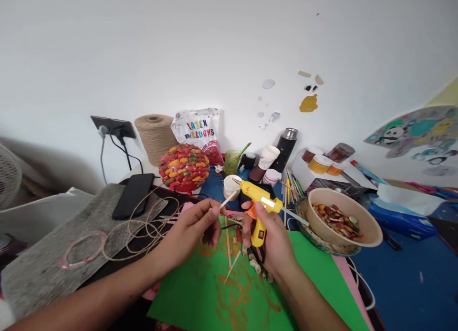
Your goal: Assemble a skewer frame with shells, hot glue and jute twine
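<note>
My left hand (204, 222) pinches a thin pale wooden stick (229, 199), its free end angled up to the right. Wrapped round the handle of a yellow hot glue gun (258, 193) is my right hand (271, 233), with fingers near the orange trigger. The gun's metal nozzle points up left, close above the stick's tip; a clear glue stick (295, 216) juts from its back. Below both hands lies a green sheet (200, 293) smeared with orange-brown paint. Loose sticks (232, 266) and several small pale-and-dark pieces (255, 265) rest on it.
Right stands a beige bowl (368, 226) of coloured seeds or shells. Behind are a red-orange pebbled ball (184, 169), a twine spool (153, 135), a balloon bag (196, 126), paint jars (319, 164) and a black flask (286, 149). Loose twine (143, 226) and a phone (133, 196) lie left.
</note>
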Available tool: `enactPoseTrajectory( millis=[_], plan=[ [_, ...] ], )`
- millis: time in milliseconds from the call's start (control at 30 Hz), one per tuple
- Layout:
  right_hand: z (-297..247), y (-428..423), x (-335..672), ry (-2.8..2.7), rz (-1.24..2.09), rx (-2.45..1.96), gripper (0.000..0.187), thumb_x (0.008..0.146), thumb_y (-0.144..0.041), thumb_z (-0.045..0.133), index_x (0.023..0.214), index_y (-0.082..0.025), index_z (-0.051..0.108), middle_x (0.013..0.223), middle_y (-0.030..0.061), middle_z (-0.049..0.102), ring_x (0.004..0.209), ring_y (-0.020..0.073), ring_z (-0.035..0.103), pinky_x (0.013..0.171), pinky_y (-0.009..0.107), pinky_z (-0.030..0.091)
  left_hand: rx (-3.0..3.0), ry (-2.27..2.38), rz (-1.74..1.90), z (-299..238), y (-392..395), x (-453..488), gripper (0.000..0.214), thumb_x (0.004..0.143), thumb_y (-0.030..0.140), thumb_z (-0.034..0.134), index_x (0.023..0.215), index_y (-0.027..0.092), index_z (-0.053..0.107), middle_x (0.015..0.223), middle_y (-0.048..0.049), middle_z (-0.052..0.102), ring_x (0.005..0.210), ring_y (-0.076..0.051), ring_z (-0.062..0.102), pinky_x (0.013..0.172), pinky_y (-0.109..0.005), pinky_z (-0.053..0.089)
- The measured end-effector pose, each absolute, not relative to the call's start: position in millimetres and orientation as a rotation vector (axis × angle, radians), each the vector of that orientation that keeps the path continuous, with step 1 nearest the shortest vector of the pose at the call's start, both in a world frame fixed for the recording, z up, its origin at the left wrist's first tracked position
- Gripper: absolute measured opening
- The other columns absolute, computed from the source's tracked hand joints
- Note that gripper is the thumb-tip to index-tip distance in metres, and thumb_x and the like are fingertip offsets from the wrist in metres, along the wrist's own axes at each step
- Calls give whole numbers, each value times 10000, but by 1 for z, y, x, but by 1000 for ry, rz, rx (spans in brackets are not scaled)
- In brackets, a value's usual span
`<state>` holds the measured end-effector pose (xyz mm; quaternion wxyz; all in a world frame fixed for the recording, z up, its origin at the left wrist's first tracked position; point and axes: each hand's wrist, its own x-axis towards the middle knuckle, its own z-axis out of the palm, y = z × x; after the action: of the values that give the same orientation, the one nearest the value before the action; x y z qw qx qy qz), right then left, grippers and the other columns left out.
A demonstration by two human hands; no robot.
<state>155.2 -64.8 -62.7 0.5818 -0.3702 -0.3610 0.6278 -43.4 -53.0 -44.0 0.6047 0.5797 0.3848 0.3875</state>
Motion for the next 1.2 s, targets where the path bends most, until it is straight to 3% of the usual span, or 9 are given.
enactPoseTrajectory(
  millis=[233,700,1200],
  plan=[
    [-62,-71,156,-947,1438,-840,478,919,-643,730,970,-168,717,590,-43,618,378,66,506,401,182,416,1286,880,1006,-41,-49,-43,379,1022,581,592,939,212,560,633,28,671,540,-132,562,565,-261,456],
    [-63,-76,150,-1114,1250,-1066,543,913,-711,685,804,-181,643,460,-74,473,381,103,486,428,228,375,1118,800,1008,-43,-51,-44,320,1037,513,606,999,197,579,761,-38,773,568,-158,666,567,-272,447],
    [-59,-75,147,-1112,1239,-1084,605,871,-768,687,725,-182,650,410,-58,487,344,106,495,402,226,360,1092,818,957,-47,-50,-43,317,1014,489,660,946,191,575,758,-32,780,552,-141,664,564,-261,446]
  ],
)
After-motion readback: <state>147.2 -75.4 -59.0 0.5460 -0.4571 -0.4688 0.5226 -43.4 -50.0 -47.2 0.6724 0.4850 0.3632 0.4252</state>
